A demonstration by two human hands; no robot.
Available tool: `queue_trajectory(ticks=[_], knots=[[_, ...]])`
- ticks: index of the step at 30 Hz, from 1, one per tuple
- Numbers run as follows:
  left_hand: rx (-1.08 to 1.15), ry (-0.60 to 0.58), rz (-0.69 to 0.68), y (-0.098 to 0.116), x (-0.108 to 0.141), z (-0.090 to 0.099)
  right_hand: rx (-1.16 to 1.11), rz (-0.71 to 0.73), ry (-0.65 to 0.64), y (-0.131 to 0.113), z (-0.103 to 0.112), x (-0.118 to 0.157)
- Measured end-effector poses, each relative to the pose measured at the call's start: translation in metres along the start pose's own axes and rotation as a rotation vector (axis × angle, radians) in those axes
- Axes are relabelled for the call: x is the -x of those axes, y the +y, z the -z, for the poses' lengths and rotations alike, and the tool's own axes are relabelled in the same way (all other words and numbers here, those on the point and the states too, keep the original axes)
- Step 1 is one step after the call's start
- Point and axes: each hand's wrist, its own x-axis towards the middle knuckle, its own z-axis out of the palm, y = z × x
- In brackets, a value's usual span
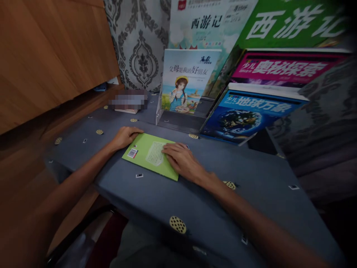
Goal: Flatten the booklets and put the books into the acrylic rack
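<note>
A light green book (139,153) lies on the patterned tablecloth, its back cover up with a barcode and a pale text panel. My left hand (126,137) is closed on the book's far left corner, with fingertips along the edge. Across the right part of the cover lies my right hand (182,160), fingers stretched out and partly covering the text panel. The book's right end is partly hidden under that hand.
Behind the book, a clear stand (178,123) holds an illustrated book (185,82). To the right, a blue book (242,117) and a magenta book (281,69) stand in tiers. A blurred small stack (126,102) sits back left, near a wooden cabinet (55,56).
</note>
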Motion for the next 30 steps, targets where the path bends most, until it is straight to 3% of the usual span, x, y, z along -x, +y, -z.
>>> queue_trajectory(ticks=[5,9,13,18,25,30], knots=[[0.203,0.137,-0.052,-0.005,0.000,-0.009,-0.140,0.277,-0.253,-0.051,-0.020,-0.039],[0.373,0.173,-0.024,-0.011,-0.002,-0.015,-0.158,0.373,-0.322,-0.065,-0.050,-0.075],[0.553,0.176,0.004,-0.020,-0.005,-0.017,-0.198,0.349,-0.322,-0.047,-0.063,-0.099],[0.688,0.207,0.066,-0.018,-0.005,-0.016,-0.167,0.260,-0.257,-0.016,-0.056,-0.105],[0.694,0.188,0.063,-0.004,-0.003,-0.018,-0.078,0.093,-0.204,0.001,-0.036,-0.084],[0.645,0.121,0.037,0.021,-0.002,-0.022,-0.018,-0.043,-0.211,0.014,-0.015,-0.057]])
